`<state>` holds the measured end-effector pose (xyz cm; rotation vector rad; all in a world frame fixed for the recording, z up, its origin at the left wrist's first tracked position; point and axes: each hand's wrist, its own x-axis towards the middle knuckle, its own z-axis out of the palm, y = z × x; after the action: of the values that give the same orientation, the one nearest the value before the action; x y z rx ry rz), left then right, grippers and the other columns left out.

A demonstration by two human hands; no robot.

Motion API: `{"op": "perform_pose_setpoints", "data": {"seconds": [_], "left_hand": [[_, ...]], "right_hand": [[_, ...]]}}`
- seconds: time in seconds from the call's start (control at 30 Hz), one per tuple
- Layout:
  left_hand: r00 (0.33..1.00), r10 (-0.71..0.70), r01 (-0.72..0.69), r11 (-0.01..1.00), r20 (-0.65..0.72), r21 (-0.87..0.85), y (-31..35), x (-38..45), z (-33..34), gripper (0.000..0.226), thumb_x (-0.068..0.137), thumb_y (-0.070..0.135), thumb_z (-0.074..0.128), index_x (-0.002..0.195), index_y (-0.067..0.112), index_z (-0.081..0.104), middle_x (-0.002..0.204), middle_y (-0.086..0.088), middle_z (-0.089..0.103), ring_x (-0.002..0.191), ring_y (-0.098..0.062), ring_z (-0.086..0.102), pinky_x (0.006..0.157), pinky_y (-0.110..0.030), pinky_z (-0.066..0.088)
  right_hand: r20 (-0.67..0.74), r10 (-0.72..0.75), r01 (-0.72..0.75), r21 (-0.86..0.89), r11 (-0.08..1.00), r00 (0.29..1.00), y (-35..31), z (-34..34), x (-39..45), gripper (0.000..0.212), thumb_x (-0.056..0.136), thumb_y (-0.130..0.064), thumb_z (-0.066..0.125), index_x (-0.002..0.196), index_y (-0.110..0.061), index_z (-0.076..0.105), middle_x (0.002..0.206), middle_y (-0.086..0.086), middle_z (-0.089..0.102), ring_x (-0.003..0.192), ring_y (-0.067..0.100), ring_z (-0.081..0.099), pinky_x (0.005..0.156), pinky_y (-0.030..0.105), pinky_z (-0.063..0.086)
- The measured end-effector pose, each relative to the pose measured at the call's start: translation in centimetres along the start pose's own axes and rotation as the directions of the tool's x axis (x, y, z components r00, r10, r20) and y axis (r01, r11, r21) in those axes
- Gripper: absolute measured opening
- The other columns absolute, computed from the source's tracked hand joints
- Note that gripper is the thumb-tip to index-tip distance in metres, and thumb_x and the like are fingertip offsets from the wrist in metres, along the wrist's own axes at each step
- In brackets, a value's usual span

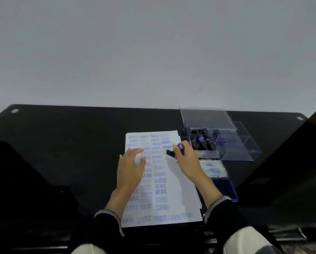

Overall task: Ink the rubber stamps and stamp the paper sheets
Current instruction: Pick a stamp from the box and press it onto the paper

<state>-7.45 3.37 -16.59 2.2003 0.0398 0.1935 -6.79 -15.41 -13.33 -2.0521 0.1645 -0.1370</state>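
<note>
A stack of white paper sheets [179, 182] lies on the black table, its top sheet covered with blue stamped words such as SAMPLE, AIR MAIL and FRAGILE. My left hand [130, 165] rests flat on the sheet's left half, fingers spread. My right hand [185, 158] grips a black rubber stamp [171, 152] with a blue knob over the sheet's upper right part. Whether its base touches the paper is unclear. An open blue ink pad [226, 187] lies just right of the sheets, its lid [213, 169] tilted up.
A clear plastic box [245, 143] with its lid raised stands behind the ink pad and holds several dark stamps [202, 142]. The black glass table [71, 143] ends at a grey wall behind. My knees show below the near table edge.
</note>
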Motion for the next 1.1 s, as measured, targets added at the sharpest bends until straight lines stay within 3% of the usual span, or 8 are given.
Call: {"op": "perform_pose_setpoints", "data": {"seconds": [0.1, 0.23, 0.33, 0.5, 0.67, 0.77, 0.9, 1.1], "left_hand": [[0.992, 0.040, -0.077, 0.947, 0.122, 0.311, -1.2, 0.3, -0.1, 0.064, 0.093, 0.056, 0.048, 0.146, 0.022, 0.037, 0.157, 0.006, 0.026, 0.149, -0.015, 0.007, 0.115, -0.035, -0.011], [0.961, 0.069, -0.213, 0.803, 0.268, 0.557, -2.4, 0.3, 0.3, 0.086, 0.086, 0.071, 0.000, 0.154, 0.019, -0.004, 0.162, 0.002, -0.011, 0.144, -0.017, -0.024, 0.112, -0.040, -0.018], [0.952, 0.052, -0.233, 0.761, 0.301, 0.605, -2.5, 0.2, 0.4, 0.094, 0.075, 0.070, -0.018, 0.152, 0.017, -0.013, 0.159, 0.000, -0.020, 0.141, -0.019, -0.027, 0.111, -0.040, -0.018], [0.932, 0.113, -0.292, 0.796, 0.343, 0.531, -1.6, 0.0, 0.4, 0.066, 0.102, 0.051, 0.009, 0.153, 0.011, -0.005, 0.161, -0.002, -0.011, 0.143, -0.015, -0.022, 0.113, -0.030, -0.016], [0.872, 0.245, -0.391, 0.869, 0.424, 0.302, -0.6, 0.6, 0.4, 0.049, 0.104, 0.024, 0.032, 0.152, 0.018, 0.023, 0.160, 0.006, 0.017, 0.147, -0.008, 0.007, 0.115, -0.020, 0.004], [0.891, 0.206, -0.314, 0.923, 0.406, 0.221, -0.1, 1.5, 0.7, 0.055, 0.098, 0.039, 0.048, 0.148, 0.024, 0.031, 0.152, 0.011, 0.030, 0.139, -0.006, 0.023, 0.111, -0.025, 0.022], [0.893, 0.191, -0.326, 0.899, 0.407, 0.292, 0.0, 2.8, 1.4, 0.077, 0.083, 0.065, 0.056, 0.147, 0.031, 0.028, 0.147, 0.012, 0.033, 0.131, -0.012, 0.027, 0.110, -0.032, 0.021], [0.890, 0.166, -0.327, 0.881, 0.424, 0.343, 0.1, 3.8, 2.0, 0.085, 0.077, 0.072, 0.059, 0.147, 0.039, 0.023, 0.146, 0.010, 0.031, 0.128, -0.015, 0.028, 0.108, -0.037, 0.021]], "right_hand": [[-0.006, -0.019, 0.018, -0.071, 0.997, 1.000, 0.3, 0.6, 0.1, 0.021, 0.100, -0.031, 0.045, 0.097, -0.011, 0.048, 0.078, 0.004, 0.058, 0.071, 0.019, 0.055, 0.067, 0.036, 0.049], [-0.019, -0.029, 0.027, -0.120, 0.992, 0.999, 0.6, 1.2, 0.2, 0.020, 0.100, -0.030, 0.045, 0.096, -0.011, 0.047, 0.077, 0.004, 0.057, 0.069, 0.018, 0.054, 0.064, 0.032, 0.049], [-0.081, -0.078, 0.061, -0.194, 0.979, 0.994, 0.0, 1.1, 0.9, 0.019, 0.099, -0.026, 0.047, 0.098, -0.007, 0.048, 0.073, -0.001, 0.053, 0.062, 0.011, 0.048, 0.053, 0.018, 0.039], [0.031, -0.102, 0.107, -0.309, 0.945, 0.994, -1.1, 0.9, 2.9, 0.021, 0.100, -0.029, 0.047, 0.103, -0.008, 0.050, 0.078, 0.003, 0.054, 0.069, 0.017, 0.051, 0.069, 0.039, 0.046], [0.129, -0.132, 0.175, -0.417, 0.892, 0.983, -1.1, 0.5, 4.1, 0.024, 0.099, -0.029, 0.048, 0.106, -0.006, 0.050, 0.084, 0.010, 0.060, 0.072, 0.026, 0.057, 0.067, 0.039, 0.048], [0.172, -0.130, 0.197, -0.470, 0.860, 0.977, -1.2, 0.5, 4.4, 0.026, 0.099, -0.034, 0.046, 0.109, -0.010, 0.050, 0.086, 0.009, 0.060, 0.074, 0.024, 0.058, 0.068, 0.040, 0.050], [0.198, -0.141, 0.229, -0.547, 0.805, 0.970, -1.5, 0.7, 4.6, 0.026, 0.100, -0.037, 0.043, 0.110, -0.013, 0.048, 0.090, 0.009, 0.061, 0.076, 0.027, 0.058, 0.066, 0.040, 0.050], [0.206, -0.142, 0.240, -0.606, 0.759, 0.968, -1.1, 0.9, 4.8, 0.029, 0.100, -0.038, 0.042, 0.114, -0.013, 0.047, 0.093, 0.009, 0.062, 0.077, 0.024, 0.057, 0.063, 0.036, 0.048]]}}
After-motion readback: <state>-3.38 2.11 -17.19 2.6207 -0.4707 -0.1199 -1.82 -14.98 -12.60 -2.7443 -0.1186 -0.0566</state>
